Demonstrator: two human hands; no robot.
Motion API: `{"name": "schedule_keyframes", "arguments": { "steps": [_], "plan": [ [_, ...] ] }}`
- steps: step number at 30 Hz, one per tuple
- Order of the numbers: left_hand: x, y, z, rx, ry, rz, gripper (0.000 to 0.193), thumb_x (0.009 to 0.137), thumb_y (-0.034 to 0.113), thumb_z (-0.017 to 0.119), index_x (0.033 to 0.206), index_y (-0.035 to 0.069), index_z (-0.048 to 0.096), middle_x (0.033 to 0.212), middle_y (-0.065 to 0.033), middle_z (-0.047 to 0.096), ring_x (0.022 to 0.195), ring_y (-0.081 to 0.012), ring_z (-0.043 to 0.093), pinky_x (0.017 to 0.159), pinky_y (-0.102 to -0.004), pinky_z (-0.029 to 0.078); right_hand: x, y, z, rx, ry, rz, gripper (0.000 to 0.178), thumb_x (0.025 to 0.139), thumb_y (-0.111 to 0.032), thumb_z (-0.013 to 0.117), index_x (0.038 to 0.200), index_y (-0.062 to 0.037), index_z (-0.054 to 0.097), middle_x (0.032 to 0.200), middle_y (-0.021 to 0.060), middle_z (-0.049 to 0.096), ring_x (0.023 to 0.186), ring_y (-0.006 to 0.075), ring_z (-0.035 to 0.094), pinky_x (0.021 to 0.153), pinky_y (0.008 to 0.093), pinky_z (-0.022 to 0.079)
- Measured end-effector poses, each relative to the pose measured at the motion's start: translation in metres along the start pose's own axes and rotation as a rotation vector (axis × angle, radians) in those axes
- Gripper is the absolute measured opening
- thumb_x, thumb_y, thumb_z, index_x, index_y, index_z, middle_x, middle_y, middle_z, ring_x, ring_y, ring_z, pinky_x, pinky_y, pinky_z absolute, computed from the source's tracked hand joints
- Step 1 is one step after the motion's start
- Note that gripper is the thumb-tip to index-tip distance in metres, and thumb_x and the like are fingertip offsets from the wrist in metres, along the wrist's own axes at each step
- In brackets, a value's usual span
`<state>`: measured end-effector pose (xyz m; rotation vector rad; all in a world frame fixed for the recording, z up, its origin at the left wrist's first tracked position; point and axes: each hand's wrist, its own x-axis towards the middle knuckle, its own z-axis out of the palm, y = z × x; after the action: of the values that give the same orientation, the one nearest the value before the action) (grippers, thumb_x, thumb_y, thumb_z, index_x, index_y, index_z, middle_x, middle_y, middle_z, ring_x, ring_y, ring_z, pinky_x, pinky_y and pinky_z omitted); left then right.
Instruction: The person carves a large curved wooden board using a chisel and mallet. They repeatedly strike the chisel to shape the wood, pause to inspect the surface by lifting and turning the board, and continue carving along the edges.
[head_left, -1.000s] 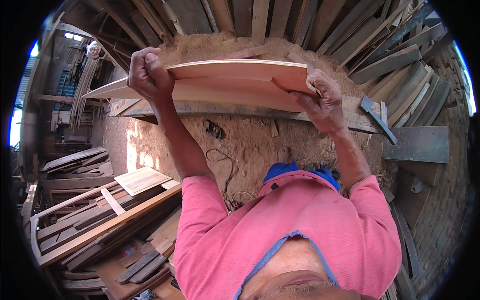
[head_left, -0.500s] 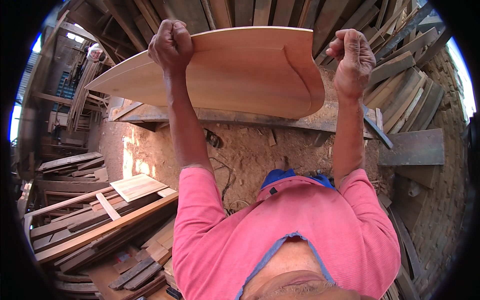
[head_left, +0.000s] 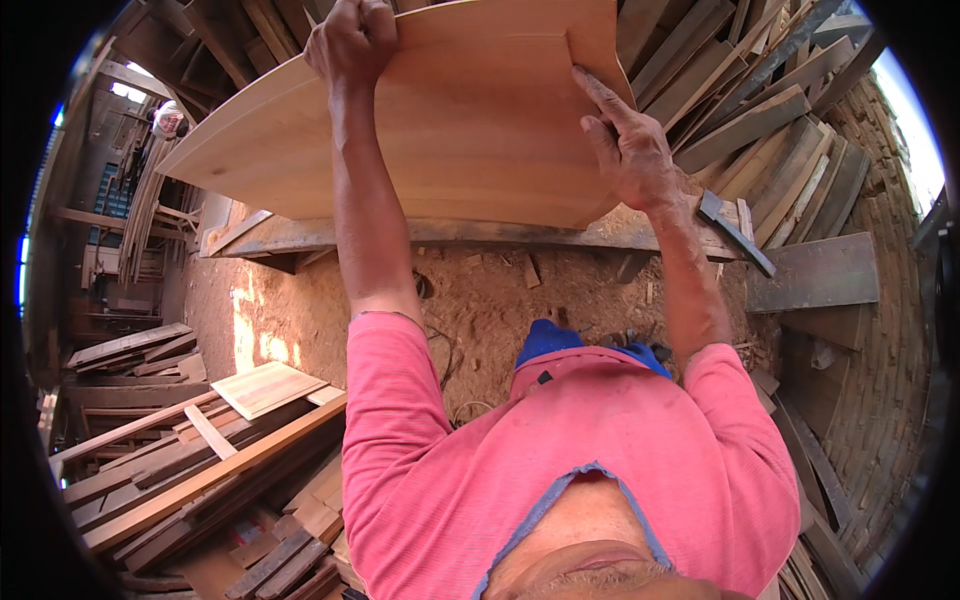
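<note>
I hold a large, pale, curved wooden board (head_left: 460, 130) up in front of me with both arms raised. My left hand (head_left: 352, 42) grips its upper edge with closed fingers. My right hand (head_left: 628, 140) clasps its rounded right end, fingers spread over the face. The board tilts, its long end running down to the left. Under it lies a long dusty workbench (head_left: 440, 235).
Sawdust covers the ground (head_left: 480, 310). Planks and offcuts are stacked at the lower left (head_left: 200, 450), with a pale square panel (head_left: 265, 388) on top. More planks lean along the back and right (head_left: 770, 110). A brick wall (head_left: 880, 330) stands on the right.
I have lifted the board from the workbench and tipped it upward, so its broad face now fronts me. Both arms rose higher.
</note>
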<state>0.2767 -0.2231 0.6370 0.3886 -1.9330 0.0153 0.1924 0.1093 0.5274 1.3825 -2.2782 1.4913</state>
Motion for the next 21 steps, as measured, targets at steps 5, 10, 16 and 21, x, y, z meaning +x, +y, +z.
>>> {"name": "schedule_keyframes", "arguments": {
  "steps": [5,10,16,21],
  "plan": [
    [0.016,-0.010,0.031,0.041,-0.033,-0.009,0.032,0.092,0.038,0.052,0.089,0.017,0.075,0.078,-0.0116,0.074,0.080,-0.0373,0.072,0.076,-0.0459,0.055,-0.030,0.061,0.037,0.182,0.207,0.084,0.042,0.097,-0.016,0.064,0.138,-0.0052,0.062,0.108,0.0169,0.073,0.098,0.0309,0.071,0.089,0.0410,0.055],
    [0.026,-0.009,0.049,0.017,-0.095,-0.003,0.031,0.093,0.038,0.052,0.094,0.017,0.075,0.082,-0.0137,0.075,0.085,-0.0402,0.072,0.078,-0.0481,0.055,-0.062,0.101,0.016,0.066,0.042,0.560,0.038,0.099,-0.025,0.066,0.130,-0.0019,0.066,0.112,0.0151,0.074,0.101,0.0202,0.071,0.094,0.0340,0.054],
    [0.023,-0.002,0.054,-0.047,-0.058,0.075,0.027,0.096,0.031,0.056,0.081,0.014,0.070,0.066,-0.0120,0.069,0.067,-0.0370,0.070,0.067,-0.0473,0.053,-0.038,0.110,0.010,0.021,0.307,0.414,0.056,0.097,-0.039,0.072,0.141,-0.0074,0.060,0.129,0.0149,0.068,0.118,0.0240,0.063,0.098,0.0394,0.053],
    [0.014,-0.011,0.034,-0.114,-0.001,0.126,0.027,0.095,0.030,0.060,0.076,0.011,0.067,0.063,-0.0113,0.069,0.063,-0.0341,0.069,0.066,-0.0476,0.050,-0.010,0.103,0.033,0.297,0.283,0.346,0.068,0.094,-0.047,0.076,0.144,-0.0060,0.057,0.133,0.0131,0.065,0.122,0.0230,0.059,0.105,0.0382,0.048]
  ]
}}
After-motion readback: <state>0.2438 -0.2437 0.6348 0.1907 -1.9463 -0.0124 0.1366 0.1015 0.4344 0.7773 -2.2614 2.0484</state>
